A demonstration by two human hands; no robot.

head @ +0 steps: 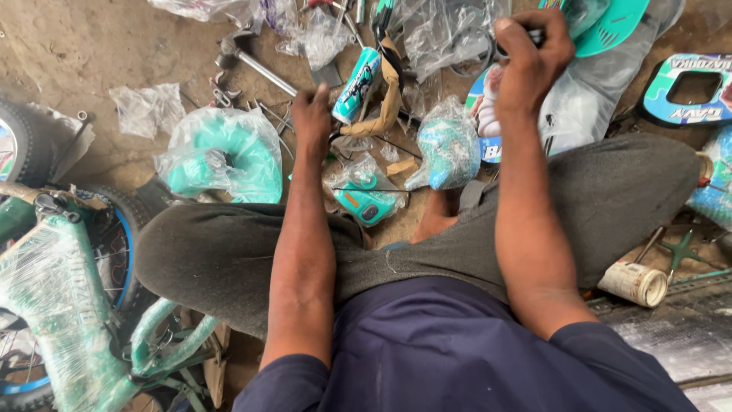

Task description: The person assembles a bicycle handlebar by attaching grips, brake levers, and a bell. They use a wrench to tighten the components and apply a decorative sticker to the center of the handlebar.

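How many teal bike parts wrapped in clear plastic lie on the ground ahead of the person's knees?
2: a large curved teal part in clear plastic left of the left hand, and a smaller wrapped teal part below the right hand. Others may be hidden.

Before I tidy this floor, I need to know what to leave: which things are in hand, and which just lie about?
In hand:
- right hand, closed on a dark tool handle
- left hand, reaching beside the teal padded tube

Lying about:
- wrapped teal part
- wrapped bicycle frame
- tape roll
- hammer
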